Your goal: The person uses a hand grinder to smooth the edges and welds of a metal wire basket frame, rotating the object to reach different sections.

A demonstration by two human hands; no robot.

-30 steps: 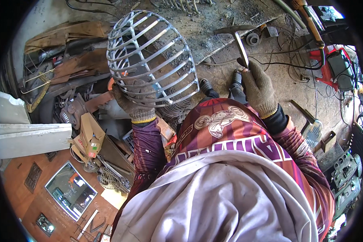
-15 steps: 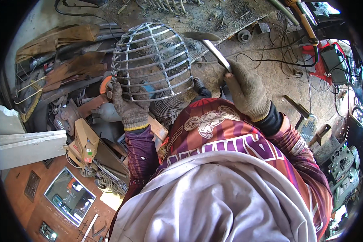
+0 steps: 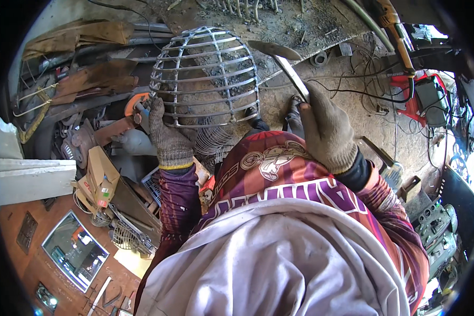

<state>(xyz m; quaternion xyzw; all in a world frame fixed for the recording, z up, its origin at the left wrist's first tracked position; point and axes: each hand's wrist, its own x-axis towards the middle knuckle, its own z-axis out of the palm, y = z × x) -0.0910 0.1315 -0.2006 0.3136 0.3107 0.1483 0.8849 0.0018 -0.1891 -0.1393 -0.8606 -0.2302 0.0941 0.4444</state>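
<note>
My left hand (image 3: 169, 141), in a grey-brown knit glove, grips the lower left rim of a domed metal cage (image 3: 219, 62). The cage is made of flat curved bands joined by cross ribs, and some of my left fingers are hidden behind it. In my right hand (image 3: 329, 131), gloved the same way, is a hammer (image 3: 290, 75) with a pale metal handle and a long, narrow, dark head. The hammer's head is beside the upper right side of the cage; whether they touch I cannot tell.
A worktable (image 3: 279, 31) covered in dark debris stands ahead. Coiled wire (image 3: 211, 139) lies below the cage. Scrap metal and a cardboard box (image 3: 99, 179) crowd the left. An angle grinder (image 3: 397, 37), cables and a red-framed machine (image 3: 429, 97) are at the right.
The cage and both hands sit slightly farther right in the picture, while the surroundings have shifted too. The hammer's head has come a little lower, and both hands keep their grips.
</note>
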